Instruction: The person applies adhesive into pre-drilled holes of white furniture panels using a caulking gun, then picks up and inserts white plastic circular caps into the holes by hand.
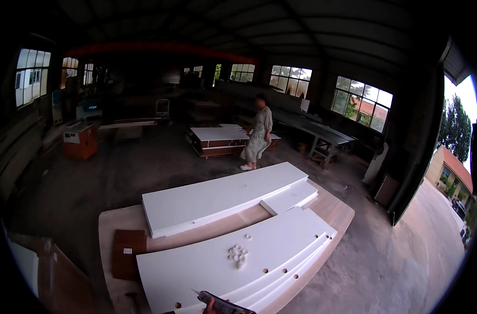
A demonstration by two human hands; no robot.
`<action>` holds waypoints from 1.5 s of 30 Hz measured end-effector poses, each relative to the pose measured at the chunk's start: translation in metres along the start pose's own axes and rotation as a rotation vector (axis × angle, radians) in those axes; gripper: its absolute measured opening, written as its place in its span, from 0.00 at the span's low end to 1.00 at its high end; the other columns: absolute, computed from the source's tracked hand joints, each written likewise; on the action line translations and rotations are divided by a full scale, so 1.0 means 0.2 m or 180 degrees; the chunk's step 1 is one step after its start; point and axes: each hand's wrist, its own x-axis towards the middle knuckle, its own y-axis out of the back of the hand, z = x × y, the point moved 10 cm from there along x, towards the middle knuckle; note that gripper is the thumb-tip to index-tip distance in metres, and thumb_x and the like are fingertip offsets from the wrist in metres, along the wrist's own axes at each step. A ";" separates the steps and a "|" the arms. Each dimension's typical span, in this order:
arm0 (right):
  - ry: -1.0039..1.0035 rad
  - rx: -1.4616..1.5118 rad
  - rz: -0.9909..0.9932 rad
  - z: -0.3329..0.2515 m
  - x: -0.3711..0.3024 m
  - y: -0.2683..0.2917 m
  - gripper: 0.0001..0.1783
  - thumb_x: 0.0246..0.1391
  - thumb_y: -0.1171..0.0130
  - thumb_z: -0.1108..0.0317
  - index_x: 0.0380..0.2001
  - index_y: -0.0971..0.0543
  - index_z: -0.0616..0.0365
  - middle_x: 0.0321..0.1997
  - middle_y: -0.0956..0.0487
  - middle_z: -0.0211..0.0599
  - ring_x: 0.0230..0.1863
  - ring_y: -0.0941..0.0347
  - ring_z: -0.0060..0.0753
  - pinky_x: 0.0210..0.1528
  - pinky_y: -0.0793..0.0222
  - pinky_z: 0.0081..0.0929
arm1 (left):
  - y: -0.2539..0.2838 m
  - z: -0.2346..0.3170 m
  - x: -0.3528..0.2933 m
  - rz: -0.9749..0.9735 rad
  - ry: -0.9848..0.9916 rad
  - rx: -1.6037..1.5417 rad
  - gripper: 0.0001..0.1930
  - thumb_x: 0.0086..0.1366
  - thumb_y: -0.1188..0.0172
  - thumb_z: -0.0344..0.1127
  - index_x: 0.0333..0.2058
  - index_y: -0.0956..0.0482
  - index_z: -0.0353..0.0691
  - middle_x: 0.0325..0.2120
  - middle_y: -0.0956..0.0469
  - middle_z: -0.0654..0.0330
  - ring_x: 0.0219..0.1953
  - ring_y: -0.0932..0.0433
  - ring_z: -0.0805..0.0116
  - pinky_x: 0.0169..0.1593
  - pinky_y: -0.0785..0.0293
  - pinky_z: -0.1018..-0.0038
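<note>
At the lower edge, a hand that looks like my left hand point(210, 307) shows only in part. Its fingers are closed round a dark sealant tube point(225, 307), whose thin nozzle tilts up to the left over the near white panel point(196, 261). My right hand is outside the picture. A cluster of small white rings or caps point(237, 254) lies on that panel, with a single white ring point(248, 236) just beyond. Round holes run along the near and right edges of the stacked white panels.
The panels rest on a wooden table point(333, 201), beside a longer white stack point(223, 196), a smaller white board point(288, 198) and a reddish-brown board point(128, 256). Beyond, a person point(259, 133) stands by a low panel stack point(217, 134). An orange machine point(80, 140) stands far left.
</note>
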 end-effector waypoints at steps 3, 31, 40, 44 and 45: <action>0.0238 -0.0044 -0.0242 -0.14 0.01 0.01 0.19 0.66 0.45 0.52 0.46 0.21 0.57 0.39 0.20 0.31 0.44 0.27 0.27 0.49 0.32 0.30 | -0.05 0.01 -0.01 0.0039 -0.0161 0.0062 0.21 0.74 0.51 0.52 0.45 0.23 0.38 0.39 0.17 0.59 0.41 0.19 0.69 0.44 0.21 0.75; 0.0684 -0.0790 -0.0869 -0.34 0.35 -0.34 0.22 0.64 0.48 0.52 0.25 0.24 0.60 0.21 0.25 0.32 0.25 0.30 0.23 0.29 0.36 0.24 | 0.61 0.16 -0.03 0.0708 -0.0802 -0.0703 0.24 0.74 0.55 0.56 0.49 0.33 0.38 0.42 0.21 0.51 0.45 0.19 0.60 0.52 0.21 0.60; 0.0657 -0.0626 -0.0622 -0.40 0.36 -0.33 0.16 0.61 0.46 0.63 0.20 0.28 0.60 0.17 0.29 0.31 0.19 0.34 0.23 0.23 0.39 0.26 | 0.59 0.17 -0.02 0.0716 -0.0796 -0.0737 0.25 0.74 0.55 0.56 0.48 0.32 0.36 0.41 0.21 0.52 0.45 0.19 0.61 0.50 0.20 0.64; 0.0567 -0.0856 -0.0857 -0.39 0.37 -0.31 0.23 0.61 0.45 0.48 0.32 0.25 0.62 0.23 0.25 0.34 0.25 0.29 0.26 0.30 0.33 0.26 | 0.58 0.16 -0.03 0.0873 -0.0728 -0.0695 0.25 0.75 0.55 0.56 0.48 0.33 0.36 0.41 0.21 0.52 0.43 0.19 0.62 0.50 0.20 0.64; 0.0535 -0.0952 -0.0985 -0.41 0.36 -0.34 0.30 0.61 0.45 0.41 0.38 0.23 0.64 0.26 0.24 0.35 0.28 0.26 0.28 0.33 0.30 0.26 | 0.59 0.16 -0.03 0.0896 -0.0765 -0.0694 0.24 0.75 0.55 0.56 0.47 0.33 0.36 0.41 0.22 0.53 0.43 0.19 0.62 0.50 0.20 0.64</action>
